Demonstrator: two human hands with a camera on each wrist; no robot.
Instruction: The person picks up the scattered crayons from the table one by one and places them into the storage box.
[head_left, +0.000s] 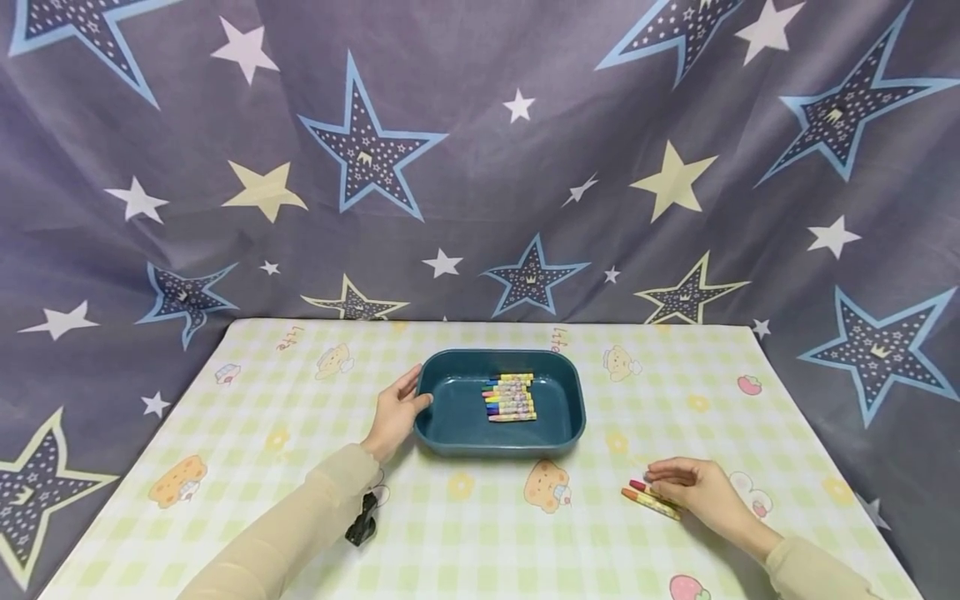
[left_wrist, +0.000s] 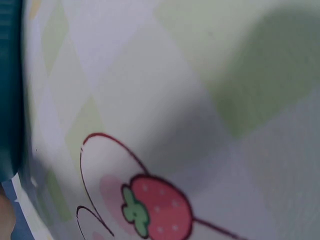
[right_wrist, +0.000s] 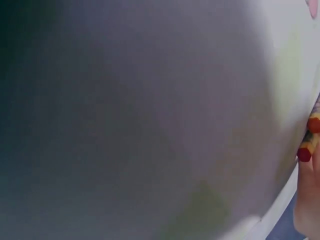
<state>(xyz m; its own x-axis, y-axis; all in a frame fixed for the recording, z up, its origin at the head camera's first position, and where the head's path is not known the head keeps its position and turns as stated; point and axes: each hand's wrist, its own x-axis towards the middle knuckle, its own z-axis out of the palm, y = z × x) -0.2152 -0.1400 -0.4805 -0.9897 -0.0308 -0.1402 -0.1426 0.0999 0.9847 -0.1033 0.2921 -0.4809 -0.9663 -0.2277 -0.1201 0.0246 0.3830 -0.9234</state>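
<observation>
A dark teal rectangular tray stands on the table, with several paper-wrapped crayons lying side by side inside it. At its left end, my left hand holds the wall, thumb over the rim and fingers outside. Off to the right, my right hand is low over the table with bent fingers at a red-tipped crayon. An orange-tipped crayon lies alongside. In the right wrist view, a dark red crayon end meets the fingers. The right thumb is hidden, so its grasp is unclear.
A checked tablecloth with cartoon prints covers the table. A small black object is beside the left forearm. Behind the table's far edge hangs a grey curtain with stars.
</observation>
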